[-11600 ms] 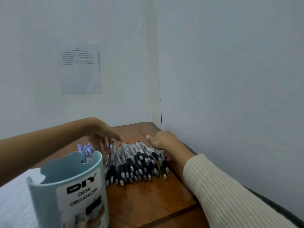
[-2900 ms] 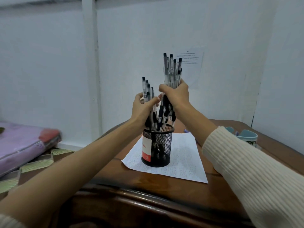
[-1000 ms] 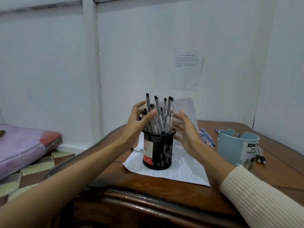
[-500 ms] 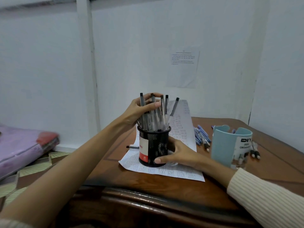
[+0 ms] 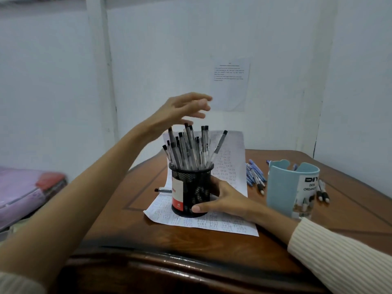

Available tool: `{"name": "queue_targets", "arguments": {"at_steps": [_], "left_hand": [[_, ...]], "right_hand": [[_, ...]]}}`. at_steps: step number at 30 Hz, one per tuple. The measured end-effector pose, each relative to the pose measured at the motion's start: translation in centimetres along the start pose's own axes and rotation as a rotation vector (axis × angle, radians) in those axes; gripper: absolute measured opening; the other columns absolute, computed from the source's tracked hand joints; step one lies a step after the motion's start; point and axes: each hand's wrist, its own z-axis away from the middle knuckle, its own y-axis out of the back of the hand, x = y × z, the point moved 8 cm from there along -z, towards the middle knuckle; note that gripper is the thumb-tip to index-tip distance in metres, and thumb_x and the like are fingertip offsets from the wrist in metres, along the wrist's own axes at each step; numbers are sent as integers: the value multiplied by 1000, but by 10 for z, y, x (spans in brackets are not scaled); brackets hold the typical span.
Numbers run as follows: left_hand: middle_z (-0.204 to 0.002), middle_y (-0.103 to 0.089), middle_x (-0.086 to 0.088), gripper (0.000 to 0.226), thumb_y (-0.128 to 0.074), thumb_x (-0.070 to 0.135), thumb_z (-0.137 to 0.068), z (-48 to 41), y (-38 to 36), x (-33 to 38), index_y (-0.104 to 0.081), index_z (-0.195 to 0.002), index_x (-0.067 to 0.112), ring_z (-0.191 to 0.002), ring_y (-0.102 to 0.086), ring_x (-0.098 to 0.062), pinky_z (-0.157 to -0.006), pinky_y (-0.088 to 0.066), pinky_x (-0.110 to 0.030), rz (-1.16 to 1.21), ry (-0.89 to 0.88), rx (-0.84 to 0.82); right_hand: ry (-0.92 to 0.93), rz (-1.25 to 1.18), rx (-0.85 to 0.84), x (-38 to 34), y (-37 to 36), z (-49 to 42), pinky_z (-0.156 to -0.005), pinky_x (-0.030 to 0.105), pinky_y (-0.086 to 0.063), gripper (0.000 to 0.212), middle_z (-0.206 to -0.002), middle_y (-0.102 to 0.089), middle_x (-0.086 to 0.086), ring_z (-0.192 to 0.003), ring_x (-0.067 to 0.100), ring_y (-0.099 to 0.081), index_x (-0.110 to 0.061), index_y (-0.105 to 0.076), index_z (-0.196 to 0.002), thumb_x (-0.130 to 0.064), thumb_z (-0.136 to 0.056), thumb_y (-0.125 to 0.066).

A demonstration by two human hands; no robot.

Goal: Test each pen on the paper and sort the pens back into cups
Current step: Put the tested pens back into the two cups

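A dark wooden table point(image 5: 148, 236) stands in a corner of pale walls, with a printed notice point(image 5: 230, 85) taped up behind it. On the table lies a sheet of paper point(image 5: 224, 223) covered in scribbles, and on that sheet stands a black mesh cup point(image 5: 191, 187) crammed with clear, black-capped pens point(image 5: 186, 149), caps up and fanning outward. The right hand point(image 5: 222, 198) wraps the cup low on its side, thumb across the front near the base and fingers going round the back. The left hand point(image 5: 182, 109) hovers just above the caps, fingers spread and loose, holding nothing. One pen point(image 5: 163, 190) lies beside the cup on its left. To the right stands a pale blue cup point(image 5: 284, 187), with blue pens point(image 5: 254, 175) lying between the two cups and a few dark pens point(image 5: 322, 192) beyond it. The mesh cup looks light and stiff but top-heavy when this full, so the low grip seems the steady one. The pens are smooth, slim plastic, probably slippery in a bunch, and best pinched singly at the barrel just under the cap.
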Motion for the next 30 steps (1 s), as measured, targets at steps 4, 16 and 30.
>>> {"name": "queue_targets", "arguments": {"at_steps": [4, 16, 30], "left_hand": [[-97, -68, 19, 49, -62, 58, -71, -5, -47, -1, -62, -113, 35, -89, -61, 7, -72, -42, -8, -314, 111, -292], [-61, -65, 0, 9, -68, 9, -82, -8, -29, 8, -60, -84, 6, -55, -65, -16, -57, -51, -22, 43, -77, -6], [-113, -66, 5, 51, -50, 68, -76, 42, -2, -61, -65, -109, 31, -105, -61, -7, -90, -47, -29, 227, 99, 338]], "right_hand": [[-2, -14, 8, -1, 0, 1, -90, 14, -42, 70, -128, -56, -7, -119, 6, -50, -22, -44, -131, -16, -71, -80], [14, -42, 23, -3, 0, 3, -86, 10, -44, 62, -123, -59, -10, -114, 0, -53, -27, -49, -124, -15, -70, -80], [10, -44, 19, -5, 0, 4, -81, 5, -44, 62, -117, -59, -15, -105, -7, -55, -26, -48, -122, -14, -69, -80]]}}
